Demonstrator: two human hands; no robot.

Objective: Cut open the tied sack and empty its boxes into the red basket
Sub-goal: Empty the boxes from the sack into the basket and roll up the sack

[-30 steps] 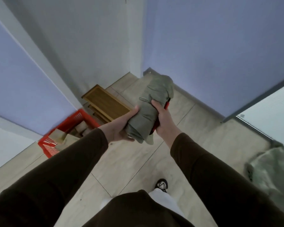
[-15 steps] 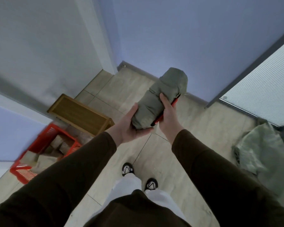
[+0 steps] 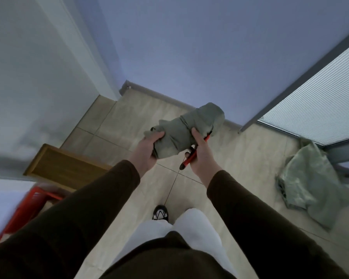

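I hold a rolled-up grey-green sack [image 3: 186,129] in front of me, above the tiled floor, with a cord wound around its middle. My left hand [image 3: 147,149] grips its near left end. My right hand [image 3: 200,153] presses against its right side and also holds a red utility knife [image 3: 193,155], whose length points down and left. The red basket [image 3: 28,206] shows at the lower left, blurred and partly hidden by my left sleeve; its contents are not visible now.
A wooden crate [image 3: 69,168] stands on the floor beside the basket, against the wall. Another grey-green sack [image 3: 308,182] lies crumpled on the floor at the right, below a window with blinds [image 3: 318,109]. My shoe [image 3: 160,212] is below the hands.
My view has swung to the right, so the basket has slid to the left edge. The rolled sack has turned from nearly upright to lying across, and my left hand now grips its end.
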